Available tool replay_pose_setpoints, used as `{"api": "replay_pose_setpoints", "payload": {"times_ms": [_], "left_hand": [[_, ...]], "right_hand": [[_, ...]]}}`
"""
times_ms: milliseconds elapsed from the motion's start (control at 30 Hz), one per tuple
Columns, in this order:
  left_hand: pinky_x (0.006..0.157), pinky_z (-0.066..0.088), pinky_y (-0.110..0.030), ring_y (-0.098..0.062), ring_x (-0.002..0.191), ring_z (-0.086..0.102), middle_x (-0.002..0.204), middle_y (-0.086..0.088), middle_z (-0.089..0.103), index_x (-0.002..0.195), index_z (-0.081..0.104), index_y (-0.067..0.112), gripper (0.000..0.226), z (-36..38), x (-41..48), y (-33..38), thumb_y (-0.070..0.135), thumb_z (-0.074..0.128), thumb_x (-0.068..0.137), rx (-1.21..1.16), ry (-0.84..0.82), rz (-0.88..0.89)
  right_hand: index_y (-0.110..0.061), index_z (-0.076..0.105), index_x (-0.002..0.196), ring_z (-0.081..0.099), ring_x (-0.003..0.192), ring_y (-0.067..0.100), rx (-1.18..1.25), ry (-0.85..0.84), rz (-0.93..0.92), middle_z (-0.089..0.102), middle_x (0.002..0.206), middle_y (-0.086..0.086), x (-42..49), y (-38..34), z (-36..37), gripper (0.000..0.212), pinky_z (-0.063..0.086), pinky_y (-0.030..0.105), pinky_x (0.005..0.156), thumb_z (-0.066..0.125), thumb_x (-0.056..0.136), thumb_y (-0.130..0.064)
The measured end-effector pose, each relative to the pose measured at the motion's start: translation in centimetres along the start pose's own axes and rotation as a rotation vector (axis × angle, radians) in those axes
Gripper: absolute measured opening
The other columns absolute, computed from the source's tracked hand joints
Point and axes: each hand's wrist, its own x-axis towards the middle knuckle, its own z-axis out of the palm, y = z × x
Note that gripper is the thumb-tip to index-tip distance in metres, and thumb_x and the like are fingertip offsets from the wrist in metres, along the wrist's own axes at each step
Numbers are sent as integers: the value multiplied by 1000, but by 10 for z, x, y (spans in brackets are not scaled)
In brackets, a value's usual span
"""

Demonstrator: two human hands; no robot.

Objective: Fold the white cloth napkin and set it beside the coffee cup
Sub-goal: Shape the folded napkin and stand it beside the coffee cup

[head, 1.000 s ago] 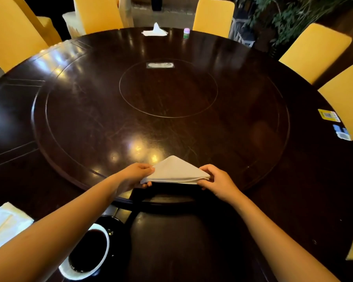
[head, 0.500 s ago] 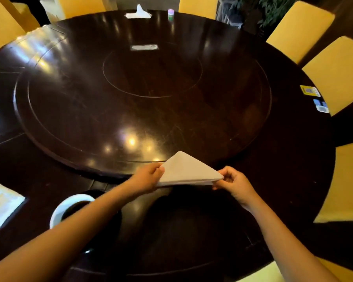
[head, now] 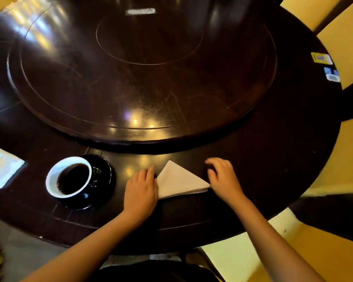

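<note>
Dark polished wood of the round table (head: pixel 273 159) spreads out, and the white cloth napkin (head: pixel 179 182), folded to a triangle, lies flat between the two hands. The left hand (head: pixel 141 188) rests flat, fingers straight, on its left corner, with the coffee cup (head: pixel 49 180) on a black saucer (head: pixel 105 180) just outside that hand. The right hand (head: pixel 222 180) meets the right tip, fingers blurred, its hold impossible to tell.

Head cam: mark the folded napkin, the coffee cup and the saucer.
folded napkin (head: pixel 177 183), head view, middle of the white triangle's top face
coffee cup (head: pixel 56 168), head view, white inner wall at upper left
saucer (head: pixel 107 186), head view, bare black part right of the cup
</note>
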Motion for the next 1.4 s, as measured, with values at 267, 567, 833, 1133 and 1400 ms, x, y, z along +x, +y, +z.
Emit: {"api": "replay_pose_setpoints", "payload": {"times_ms": [267,567,833,1133,1400], "left_hand": [[115,10,-50,-23,142,9,154,-6,15,145,18,16,60,33,-4,10,42,12,91,81,-139,72],[117,0,-45,-23,142,8,153,-4,10,143,10,14,68,28,-17,-24,51,-8,90,99,-166,123],[96,42,-50,-41,113,53,122,-25,58,124,49,-1,40,9,-5,-40,10,55,86,-136,15,-151],[65,43,-25,-15,80,54,99,-11,65,105,62,13,20,-16,51,22,24,57,88,-700,-388,-355],[66,39,-27,-17,71,48,75,-10,55,78,58,14,15,-53,40,28,2,64,82,-914,-476,204]], "right_hand": [[-14,19,147,16,145,20,-360,-116,-114,22,156,6,-9,-45,91,55,8,45,118,29,98,-37],[-18,-1,146,-5,144,18,-452,-32,14,8,159,2,-34,10,73,54,-4,41,116,10,97,-39],[-20,-8,144,-14,141,15,-446,-48,6,1,159,1,-33,14,71,54,-8,40,116,6,96,-40],[-20,1,148,-11,144,16,-394,-98,-9,0,160,0,-32,9,62,55,-8,40,116,17,99,-39],[-15,41,138,47,119,8,280,-625,-185,52,137,8,6,-43,-14,63,36,13,94,69,82,-18]]}}
